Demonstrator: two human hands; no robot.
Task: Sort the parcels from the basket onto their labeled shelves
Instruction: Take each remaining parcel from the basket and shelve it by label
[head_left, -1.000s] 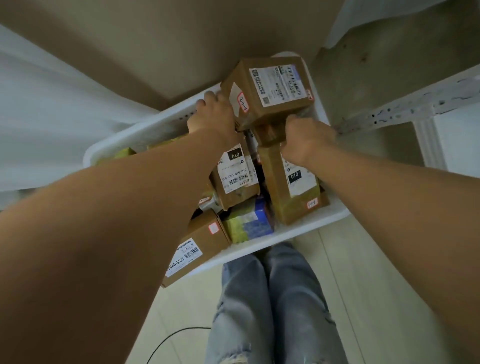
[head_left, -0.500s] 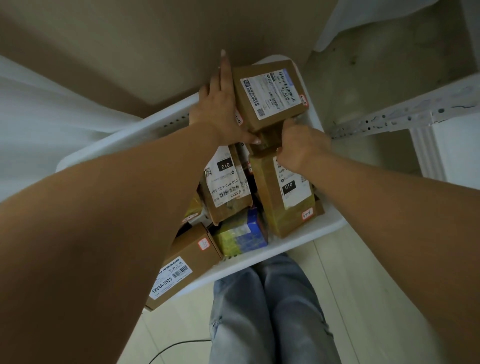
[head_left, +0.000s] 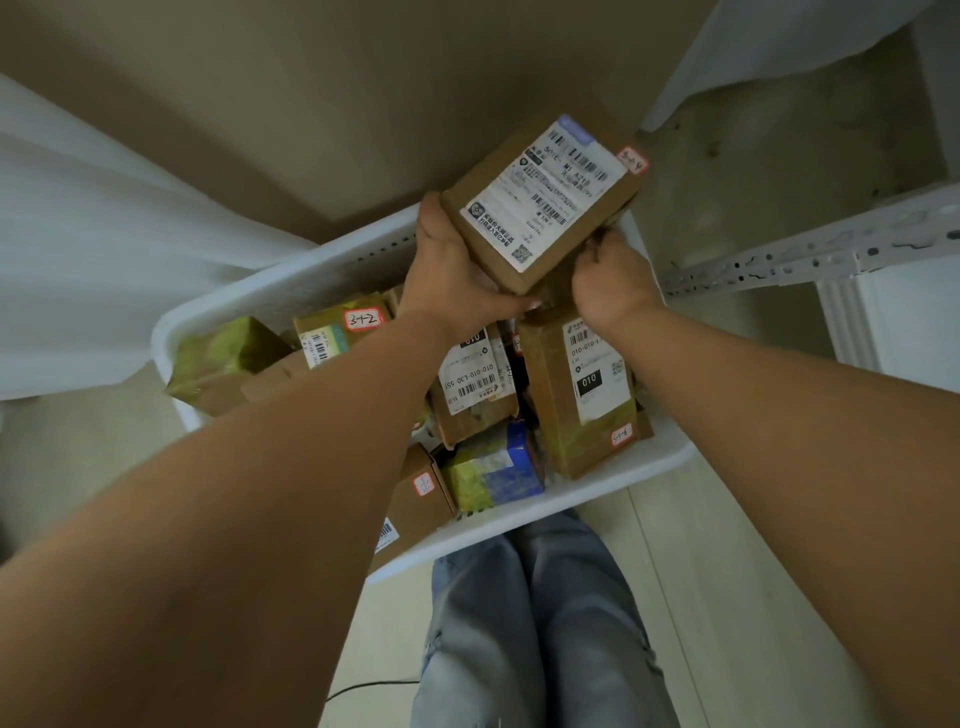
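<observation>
A brown cardboard parcel (head_left: 545, 200) with a white shipping label and a small red-edged sticker is held tilted above the white basket (head_left: 613, 480). My left hand (head_left: 452, 265) grips its left side and underside. My right hand (head_left: 608, 275) holds its lower right edge. Below, the basket holds several more parcels: a tall brown box marked 010 (head_left: 582, 389), another labelled box (head_left: 475, 384), a blue and yellow box (head_left: 493, 473), and a box stickered 3-1-2 (head_left: 343, 330).
A perforated white metal shelf rail (head_left: 810, 252) runs to the right of the basket. White cloth (head_left: 104, 249) hangs at the left. My jeans-clad legs (head_left: 530, 623) stand just behind the basket, with a black cable (head_left: 363, 688) on the floor.
The parcel has risen out of the basket and tilted, its label now facing me. My left hand moved from its side to under it. The view shifted down, showing more of the basket.
</observation>
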